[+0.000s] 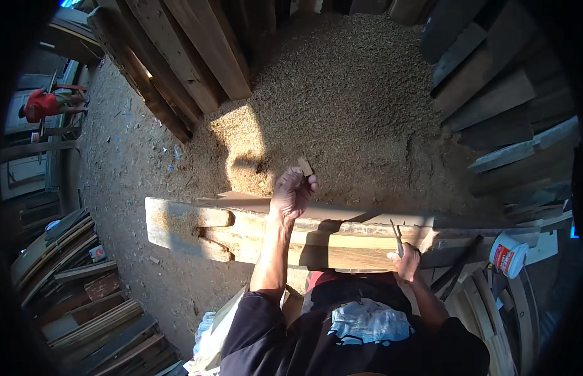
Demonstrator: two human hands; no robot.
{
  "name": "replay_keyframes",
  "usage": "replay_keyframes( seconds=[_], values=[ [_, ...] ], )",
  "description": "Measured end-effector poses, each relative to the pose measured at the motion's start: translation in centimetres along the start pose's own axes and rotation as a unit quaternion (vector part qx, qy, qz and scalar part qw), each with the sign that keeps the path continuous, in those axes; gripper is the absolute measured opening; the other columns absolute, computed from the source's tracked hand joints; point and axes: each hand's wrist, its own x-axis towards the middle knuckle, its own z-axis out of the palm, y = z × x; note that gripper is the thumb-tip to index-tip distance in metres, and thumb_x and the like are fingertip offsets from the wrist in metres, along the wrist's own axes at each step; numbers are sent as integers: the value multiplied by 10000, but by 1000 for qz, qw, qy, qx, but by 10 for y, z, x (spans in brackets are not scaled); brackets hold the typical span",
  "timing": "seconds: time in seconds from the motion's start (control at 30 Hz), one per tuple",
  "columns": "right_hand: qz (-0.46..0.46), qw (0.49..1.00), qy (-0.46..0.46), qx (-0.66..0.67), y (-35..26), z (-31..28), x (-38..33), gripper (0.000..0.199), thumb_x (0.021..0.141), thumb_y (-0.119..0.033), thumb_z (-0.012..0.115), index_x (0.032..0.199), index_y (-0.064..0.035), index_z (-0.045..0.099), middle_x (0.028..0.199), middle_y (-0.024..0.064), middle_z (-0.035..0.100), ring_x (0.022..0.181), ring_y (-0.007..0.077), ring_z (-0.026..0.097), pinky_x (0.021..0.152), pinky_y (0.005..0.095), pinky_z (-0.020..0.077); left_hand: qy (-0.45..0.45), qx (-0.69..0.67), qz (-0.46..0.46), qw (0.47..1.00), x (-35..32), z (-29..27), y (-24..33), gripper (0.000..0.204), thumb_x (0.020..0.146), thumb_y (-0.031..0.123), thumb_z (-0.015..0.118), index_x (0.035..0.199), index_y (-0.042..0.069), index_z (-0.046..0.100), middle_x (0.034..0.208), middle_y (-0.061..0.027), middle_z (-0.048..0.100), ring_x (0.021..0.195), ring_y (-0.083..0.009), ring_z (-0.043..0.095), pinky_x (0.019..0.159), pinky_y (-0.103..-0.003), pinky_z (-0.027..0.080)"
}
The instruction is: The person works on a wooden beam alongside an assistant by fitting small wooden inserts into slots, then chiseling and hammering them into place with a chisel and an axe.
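My left hand (292, 191) is raised over the far side of a wooden plank bench (354, 258), its fingers closed around a small flat wood block (305, 166). The block's pale face catches the sun. Lower and to the right, my right hand (406, 262) is over the bench, closed on a slim dark tool (398, 237) that points up and away from me. Its exact kind is too small to make out. Sawdust (178, 220) lies on the bench's left end, beside a notch between the boards.
Wood shavings (348, 94) cover the ground beyond the bench. Thick planks (210, 50) lean at the far left, and more boards (492, 100) line the right. Stacked boards (103, 313) fill the lower left. A white bucket (509, 255) stands by the bench's right end. A person in red (44, 105) is far left.
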Motion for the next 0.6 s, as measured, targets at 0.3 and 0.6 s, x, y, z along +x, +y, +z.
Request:
replay_keyframes(
  seconds=[0.3,0.6],
  values=[
    [-46,806,-161,568,-99,-72,59,524,894,-346,782,1227,34,643,849,11,666,646,65,581,618,235,499,-69,440,81,892,-101,50,-128,122,1029,121,577,947,40,538,842,-61,651,757,-133,634,733,-287,532],
    [-56,693,-203,690,-45,-105,27,294,957,-116,656,1203,17,569,1049,136,699,839,135,664,752,291,546,38,421,129,897,-146,64,-187,283,1068,260,510,1147,22,640,930,-82,706,759,-124,648,708,-278,525]
  ],
)
